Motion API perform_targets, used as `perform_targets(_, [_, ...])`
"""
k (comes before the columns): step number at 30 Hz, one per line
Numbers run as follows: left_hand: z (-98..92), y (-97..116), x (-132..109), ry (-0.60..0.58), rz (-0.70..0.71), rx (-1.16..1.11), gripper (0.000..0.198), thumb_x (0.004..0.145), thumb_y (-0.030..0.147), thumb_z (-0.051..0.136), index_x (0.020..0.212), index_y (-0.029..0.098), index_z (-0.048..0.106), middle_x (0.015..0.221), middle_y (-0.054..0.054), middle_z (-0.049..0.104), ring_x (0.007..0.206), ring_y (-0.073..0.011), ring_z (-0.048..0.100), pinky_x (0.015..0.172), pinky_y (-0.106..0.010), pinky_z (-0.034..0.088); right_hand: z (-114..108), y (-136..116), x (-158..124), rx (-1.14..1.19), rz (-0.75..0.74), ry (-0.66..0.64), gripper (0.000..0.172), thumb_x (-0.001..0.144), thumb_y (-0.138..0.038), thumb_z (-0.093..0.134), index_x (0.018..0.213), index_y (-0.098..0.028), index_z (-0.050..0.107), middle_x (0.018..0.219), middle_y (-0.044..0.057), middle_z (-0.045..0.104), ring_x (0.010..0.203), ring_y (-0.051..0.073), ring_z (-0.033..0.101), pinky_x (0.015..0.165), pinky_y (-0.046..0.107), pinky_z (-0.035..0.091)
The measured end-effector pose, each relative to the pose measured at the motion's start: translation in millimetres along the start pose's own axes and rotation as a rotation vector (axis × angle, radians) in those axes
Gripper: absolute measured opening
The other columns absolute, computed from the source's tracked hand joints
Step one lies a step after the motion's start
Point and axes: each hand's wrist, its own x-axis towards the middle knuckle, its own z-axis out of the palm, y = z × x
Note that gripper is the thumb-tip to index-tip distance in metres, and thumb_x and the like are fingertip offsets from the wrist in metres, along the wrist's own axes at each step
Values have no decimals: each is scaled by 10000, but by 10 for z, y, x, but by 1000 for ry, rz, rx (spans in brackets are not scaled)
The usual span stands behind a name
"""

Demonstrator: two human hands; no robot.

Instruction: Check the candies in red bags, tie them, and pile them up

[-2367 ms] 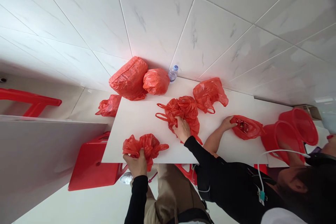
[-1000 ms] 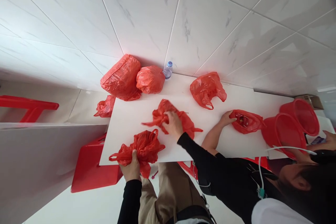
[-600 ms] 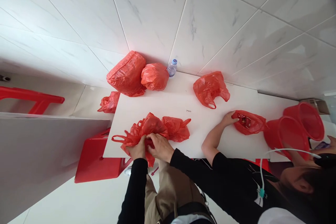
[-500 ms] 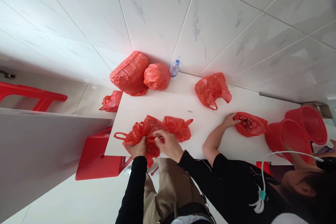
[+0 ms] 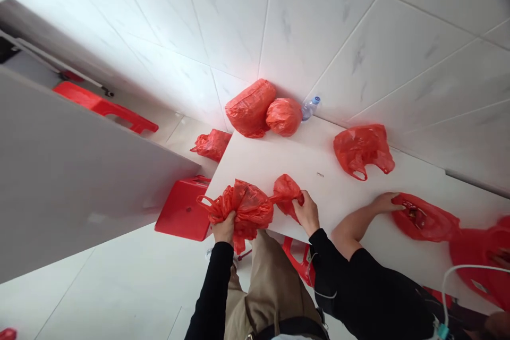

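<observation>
My left hand [image 5: 224, 228] is closed around the gathered part of a crumpled red plastic bag [image 5: 253, 204], near the table's front edge. One loop handle of that bag sticks out to the left. My right hand [image 5: 306, 212] pinches the right end of a smaller red plastic bag [image 5: 286, 191]. A narrow twist of red plastic runs between the two bags; I cannot tell if they are joined. What the larger bag holds is hidden.
On the white table [image 5: 255, 159] by the wall are two full red bags [image 5: 251, 109] [image 5: 284, 117], a water bottle [image 5: 309, 109] and a slack red bag [image 5: 362, 150]. At right, a co-worker's hand [image 5: 385, 202] holds an open bag [image 5: 426, 218]. A red stool [image 5: 181, 210] stands at left.
The view has swung left, so things sit further right. My right hand, blurred over the larger bag before, now grips the smaller bag on the right. My left hand keeps its hold.
</observation>
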Motion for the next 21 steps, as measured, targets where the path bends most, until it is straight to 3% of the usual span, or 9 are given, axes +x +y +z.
perform_targets(5, [-658,-5,-108,-39,-114,-147,326,983,355,693,1246,164,661,1218,-90,705,1009,-220,715,854,-421,630,166,-332,-314,143,-11,18,276,1034,-388,659,1179,-153,675,1108,63,709,923,192,705,826,383,616])
perform_targets(10, [-1718,-170,-173,-24,-138,-293,354,983,345,693,1288,171,644,1260,-97,692,1044,-231,710,877,-437,627,556,-746,-945,260,-87,-41,298,1038,-415,649,1165,-147,678,1072,53,713,881,182,707,786,360,616])
perform_targets(14, [-2782,-537,-290,31,-188,-379,324,984,343,693,1254,167,655,1212,-87,705,992,-213,716,838,-407,632,1135,-1122,-1883,288,-191,-154,283,989,-415,663,1090,-154,706,994,57,760,863,208,712,797,361,589])
perform_targets(21, [-4904,-1244,-551,214,-239,-531,309,986,335,691,1244,167,657,1174,-78,710,950,-201,717,810,-388,633,2556,-1775,-3953,212,-390,-549,373,823,-416,609,1036,-155,768,1033,150,812,981,340,745,887,415,569])
